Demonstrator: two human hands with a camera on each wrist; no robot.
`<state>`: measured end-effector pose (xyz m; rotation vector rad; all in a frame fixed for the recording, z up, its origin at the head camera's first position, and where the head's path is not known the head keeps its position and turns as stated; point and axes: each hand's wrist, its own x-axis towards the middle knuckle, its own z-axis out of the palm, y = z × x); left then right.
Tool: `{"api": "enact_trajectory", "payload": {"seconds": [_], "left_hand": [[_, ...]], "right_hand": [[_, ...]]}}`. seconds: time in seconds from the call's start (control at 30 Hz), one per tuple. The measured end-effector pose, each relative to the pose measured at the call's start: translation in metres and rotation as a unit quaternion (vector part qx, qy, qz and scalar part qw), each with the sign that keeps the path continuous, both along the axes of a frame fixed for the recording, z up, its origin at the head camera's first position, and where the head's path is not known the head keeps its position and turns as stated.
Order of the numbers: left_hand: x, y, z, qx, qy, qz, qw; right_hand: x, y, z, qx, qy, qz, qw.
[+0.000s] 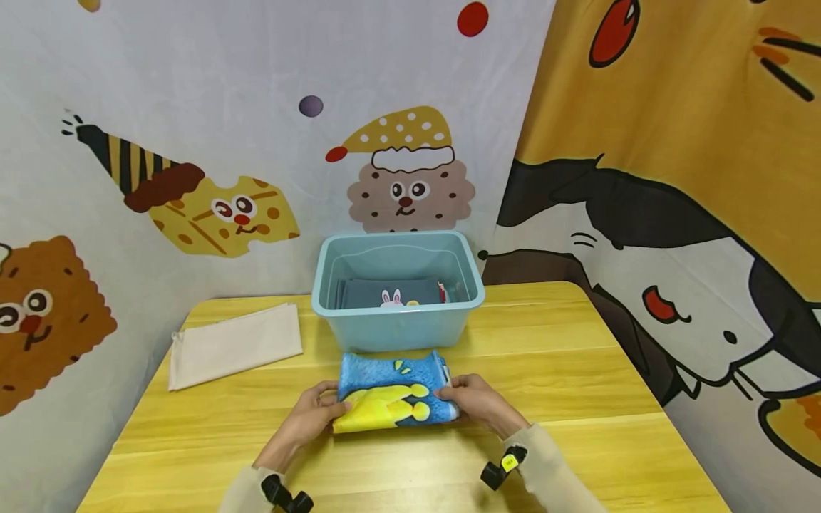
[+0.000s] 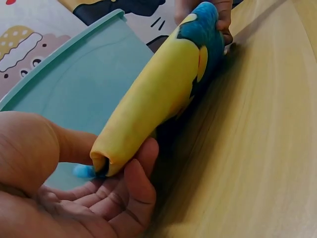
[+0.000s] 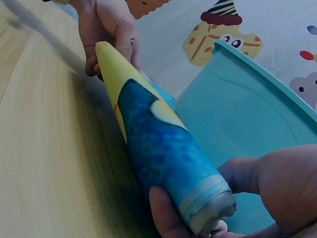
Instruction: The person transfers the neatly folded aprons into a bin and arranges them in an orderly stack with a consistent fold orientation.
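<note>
A folded blue towel point(image 1: 388, 370) with a yellow print is held between my two hands, just in front of a light-blue plastic bin. My left hand point(image 1: 311, 415) grips its left end, thumb on top and fingers beneath. At the other end, my right hand point(image 1: 477, 400) pinches the hemmed side. The left wrist view has the yellow fold of the towel point(image 2: 148, 99) slanting low over the wood. Seen from the right wrist, the towel's hemmed layers point(image 3: 208, 203) sit between thumb and fingers.
The bin point(image 1: 398, 331) stands at the table's back edge, holding a dark folded item point(image 1: 365, 293) with a rabbit print and a small red-and-white thing point(image 1: 442, 291). To its left lies a folded cream cloth point(image 1: 237, 345) on the wooden table point(image 1: 564, 356). A cartoon-printed curtain point(image 1: 244, 71) hangs behind.
</note>
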<state>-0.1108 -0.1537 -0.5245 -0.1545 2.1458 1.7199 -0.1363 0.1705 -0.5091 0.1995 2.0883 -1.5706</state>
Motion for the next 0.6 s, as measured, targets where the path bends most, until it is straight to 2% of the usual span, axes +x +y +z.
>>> {"api": "enact_trajectory", "payload": {"seconds": [0.17,0.33,0.47,0.6], "left_hand": [[0.001,0.000,0.004,0.026,0.003,-0.012,0.9996],[0.004,0.000,0.008,0.057,0.005,-0.021,0.9981],[0.006,-0.001,0.010,0.081,0.009,-0.022,0.9964],[0.008,-0.001,0.013,0.101,0.011,-0.023,0.9946]], "right_hand": [[0.004,0.000,0.002,0.026,0.020,-0.007,0.9995],[0.007,0.000,0.011,0.034,0.036,-0.018,0.9986],[0.009,0.003,0.019,0.014,0.033,-0.014,0.9993],[0.007,0.009,0.020,-0.028,0.023,0.011,0.9993]]}}
